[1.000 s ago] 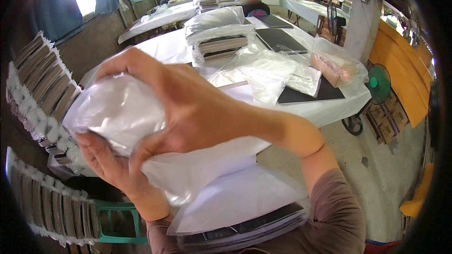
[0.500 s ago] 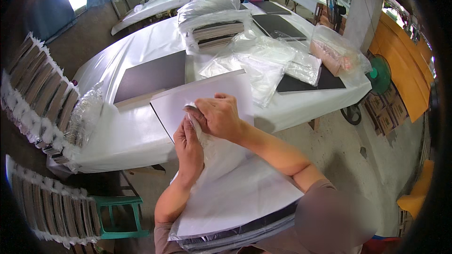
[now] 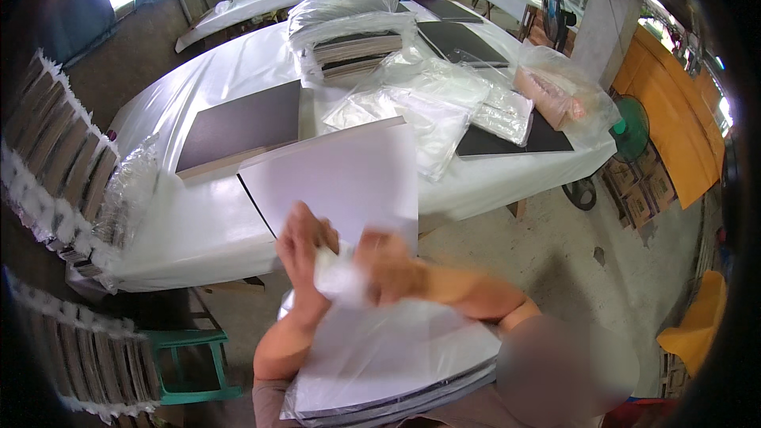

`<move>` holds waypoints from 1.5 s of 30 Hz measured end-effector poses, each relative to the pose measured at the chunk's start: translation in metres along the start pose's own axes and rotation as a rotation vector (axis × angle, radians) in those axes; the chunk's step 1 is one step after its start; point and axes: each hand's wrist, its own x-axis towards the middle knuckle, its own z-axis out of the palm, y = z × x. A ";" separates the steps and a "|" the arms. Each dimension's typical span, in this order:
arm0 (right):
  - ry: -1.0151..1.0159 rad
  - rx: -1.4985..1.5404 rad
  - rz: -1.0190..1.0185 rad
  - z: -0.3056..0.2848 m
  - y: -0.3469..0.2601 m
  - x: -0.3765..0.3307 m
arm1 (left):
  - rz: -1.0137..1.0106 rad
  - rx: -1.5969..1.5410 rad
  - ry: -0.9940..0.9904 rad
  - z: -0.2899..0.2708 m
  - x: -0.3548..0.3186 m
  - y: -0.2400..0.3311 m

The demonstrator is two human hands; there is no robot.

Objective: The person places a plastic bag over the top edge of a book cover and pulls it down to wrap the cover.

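Observation:
My left hand (image 3: 304, 252) is closed on one side of a crumpled white piece (image 3: 336, 273), plastic or cloth. My right hand (image 3: 386, 268), smeared by motion, is curled on its other side. Both hands are above my lap, just short of a white panel (image 3: 349, 170) with a dark edge, which leans on the table's near side. Below them a stack of flat white-topped panels (image 3: 388, 357) in clear plastic film rests across my lap.
The table (image 3: 198, 230) has a white cover. It carries a dark panel (image 3: 242, 127), loose clear plastic bags (image 3: 404, 115), a wrapped stack (image 3: 357, 51) and a bagged pinkish bundle (image 3: 555, 99). Wrapped stacks (image 3: 59, 143) and a green stool (image 3: 186, 341) stand left; a fan (image 3: 632, 128) right.
Both hands have come down toward my lap and moved apart, the right one turning quickly. The white piece is now bunched between them. The view has shifted slightly.

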 end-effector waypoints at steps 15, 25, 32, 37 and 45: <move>0.016 -0.237 0.194 -0.004 0.049 0.002 | -0.049 0.214 -0.200 -0.019 -0.001 -0.036; -0.039 -0.136 0.283 0.013 0.050 -0.006 | -0.102 0.039 -0.079 -0.009 0.017 -0.035; -0.143 -0.191 -0.005 0.028 0.015 -0.023 | -0.254 -0.161 -0.234 -0.040 0.040 -0.050; 0.144 -0.058 0.757 0.011 0.059 -0.005 | -0.213 0.096 0.081 -0.014 0.020 -0.031; 0.010 0.518 0.823 -0.014 0.056 0.013 | -0.271 0.315 -0.247 -0.025 0.027 -0.006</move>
